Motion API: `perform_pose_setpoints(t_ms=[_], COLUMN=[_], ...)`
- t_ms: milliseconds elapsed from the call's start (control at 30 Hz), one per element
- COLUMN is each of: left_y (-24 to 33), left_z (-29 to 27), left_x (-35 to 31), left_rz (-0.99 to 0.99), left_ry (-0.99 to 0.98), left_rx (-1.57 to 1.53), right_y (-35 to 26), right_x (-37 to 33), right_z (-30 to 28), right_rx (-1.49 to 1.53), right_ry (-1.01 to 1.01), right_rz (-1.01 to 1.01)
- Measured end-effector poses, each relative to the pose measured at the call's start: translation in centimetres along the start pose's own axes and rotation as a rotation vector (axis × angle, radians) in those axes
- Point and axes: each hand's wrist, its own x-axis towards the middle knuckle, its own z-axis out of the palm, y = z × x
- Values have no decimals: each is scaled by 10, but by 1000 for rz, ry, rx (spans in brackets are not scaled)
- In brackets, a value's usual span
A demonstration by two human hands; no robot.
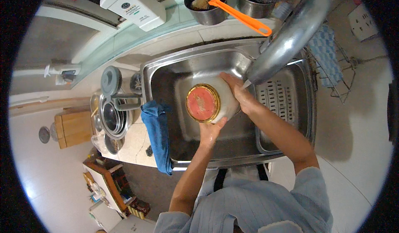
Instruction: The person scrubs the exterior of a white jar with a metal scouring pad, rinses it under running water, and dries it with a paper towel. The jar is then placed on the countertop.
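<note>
Above the left basin of the steel sink (183,150) I hold a big pale, rounded jar (227,98). It is tilted, so that its red lid (203,104) with a gold rim faces up and to the left. My left hand (213,130) grips the jar from the near side, the thumb lying along its wall. My right hand (239,92) is wrapped round the far right side, right by the mouth of the metal faucet (286,38). Some of its fingers are hidden behind the jar. Both hands look wet.
A blue cloth (156,129) hangs over the sink's left edge, beside stacked metal bowls (114,121). A perforated tray (276,104) sits in the right basin. On the ledge stand a white bottle (135,8) and a metal pot (205,15) holding an orange-handled brush (241,17).
</note>
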Motion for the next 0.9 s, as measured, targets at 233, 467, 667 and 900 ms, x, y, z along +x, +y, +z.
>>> perform_pose_setpoints(t_ms=[233,467,667,900], left_y=[21,49,69,81], left_z=[7,24,32,71], left_x=[36,64,85,67], left_rz=[-4,-110,-286,-193], left_ry=[-162,-259,-524,-336], left_rx=[-194,-174,-93,-71], right_y=[-12,-47,-64,-44], right_x=[-11,-41,-53,-65], right_z=[-13,-31,-66,-84], right_rx=[63,54,-144,-102], right_ry=[30,60,-78,-26], right_rz=[-269,-255,-201,-219])
